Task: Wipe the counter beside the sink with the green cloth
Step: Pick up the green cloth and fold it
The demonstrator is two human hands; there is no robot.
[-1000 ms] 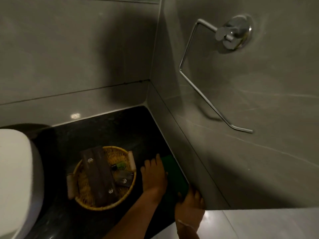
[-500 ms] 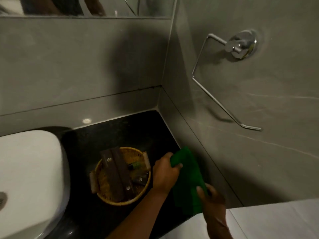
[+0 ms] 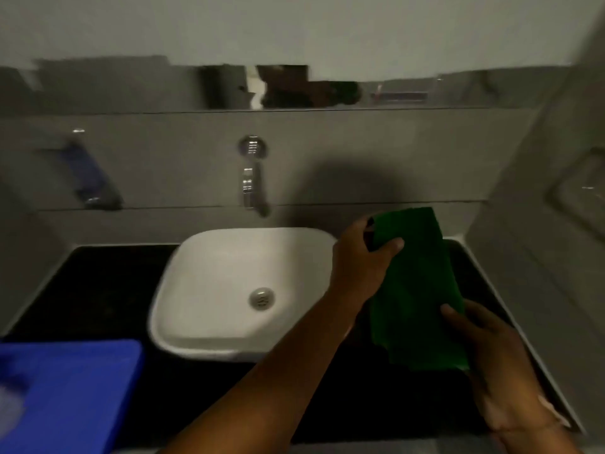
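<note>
The green cloth [image 3: 415, 290] hangs stretched in the air above the black counter [image 3: 360, 398], to the right of the white sink [image 3: 209, 290]. My left hand [image 3: 363, 257] grips the cloth's upper left corner with thumb and fingers. My right hand [image 3: 491, 365] pinches the cloth's lower right edge. The cloth is lifted off the counter and hides the counter's right part, so the basket seen earlier is out of sight.
A chrome wall tap [image 3: 250, 178] sticks out above the sink. A blue box [image 3: 65, 394] sits on the counter at the front left. A dark blue item [image 3: 91, 178] hangs on the wall at left. Grey tiled walls close the back and the right side [image 3: 540, 257].
The view has swung left from the corner with the basket and towel ring to the sink. Both hands have lifted the cloth off the counter and hold it spread in the air.
</note>
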